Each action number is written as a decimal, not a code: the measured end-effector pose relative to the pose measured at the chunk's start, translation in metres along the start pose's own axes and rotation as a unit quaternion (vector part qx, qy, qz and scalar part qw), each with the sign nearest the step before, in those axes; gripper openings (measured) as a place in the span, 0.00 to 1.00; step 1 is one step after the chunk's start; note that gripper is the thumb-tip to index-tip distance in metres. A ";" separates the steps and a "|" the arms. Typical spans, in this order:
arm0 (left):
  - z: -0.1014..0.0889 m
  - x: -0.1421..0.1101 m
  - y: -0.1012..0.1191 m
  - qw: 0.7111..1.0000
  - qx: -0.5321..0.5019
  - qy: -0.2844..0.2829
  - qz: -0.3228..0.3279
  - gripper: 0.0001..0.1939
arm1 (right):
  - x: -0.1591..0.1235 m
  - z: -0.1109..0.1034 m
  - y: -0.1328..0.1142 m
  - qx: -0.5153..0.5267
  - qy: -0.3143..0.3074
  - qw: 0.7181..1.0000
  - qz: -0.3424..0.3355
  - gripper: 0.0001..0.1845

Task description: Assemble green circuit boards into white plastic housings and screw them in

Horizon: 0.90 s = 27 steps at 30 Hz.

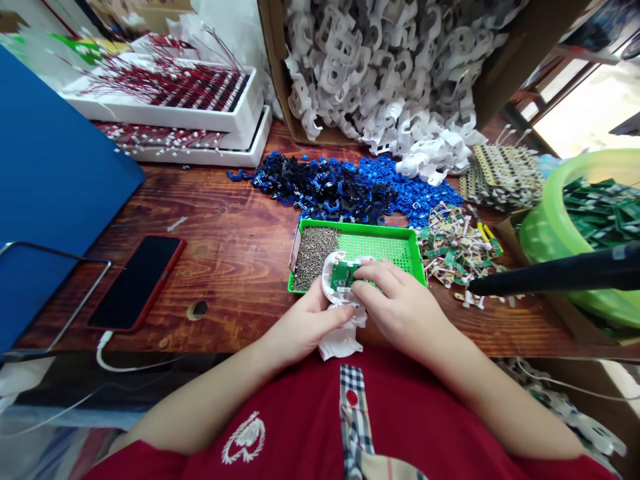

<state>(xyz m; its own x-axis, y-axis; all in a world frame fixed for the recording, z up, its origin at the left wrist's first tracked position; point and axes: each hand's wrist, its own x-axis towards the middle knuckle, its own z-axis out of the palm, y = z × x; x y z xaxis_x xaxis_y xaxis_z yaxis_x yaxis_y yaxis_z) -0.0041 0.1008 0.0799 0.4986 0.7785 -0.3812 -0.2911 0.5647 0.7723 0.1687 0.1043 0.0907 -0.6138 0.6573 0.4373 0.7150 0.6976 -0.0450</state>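
A white plastic housing (334, 339) is held near the table's front edge, its curved end toward the green tray. My left hand (310, 321) grips it from the left, thumb laid across its front. Inside the curved end sits a green circuit board (341, 275). My right hand (395, 293) has its bent fingers pressed on the board's right side; whether they pinch a small part there is hidden. Just beyond my hands lies the green tray (419, 257), with many small metal screws (320, 248) in its left part.
Behind the tray lie piles of black and blue plastic parts (330, 187). A cardboard box (274, 73) spills white housings. Small boards (455, 247), a light-green basin (537, 227) and a black rod (550, 273) stand right. A phone (137, 283) and white wire trays (245, 123) are left.
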 end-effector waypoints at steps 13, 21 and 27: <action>0.000 0.014 -0.005 0.994 -0.073 0.058 0.050 0.13 | -0.013 0.005 -0.011 0.046 0.083 0.990 0.102 0.14; -0.001 0.008 -0.007 0.989 0.023 0.118 0.081 0.20 | -0.015 0.017 -0.002 0.568 -0.033 0.711 0.414 0.17; -0.001 0.007 -0.009 0.982 0.107 0.132 0.087 0.18 | -0.009 0.017 -0.004 0.532 -0.044 0.738 0.414 0.12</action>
<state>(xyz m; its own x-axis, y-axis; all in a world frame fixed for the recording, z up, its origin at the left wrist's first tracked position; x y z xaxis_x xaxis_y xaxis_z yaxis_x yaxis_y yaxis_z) 0.0016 0.1017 0.0701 0.2199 0.9177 -0.3309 -0.1614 0.3687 0.9154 0.1653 0.1002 0.0713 -0.1678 0.9667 -0.1931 0.2195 -0.1543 -0.9633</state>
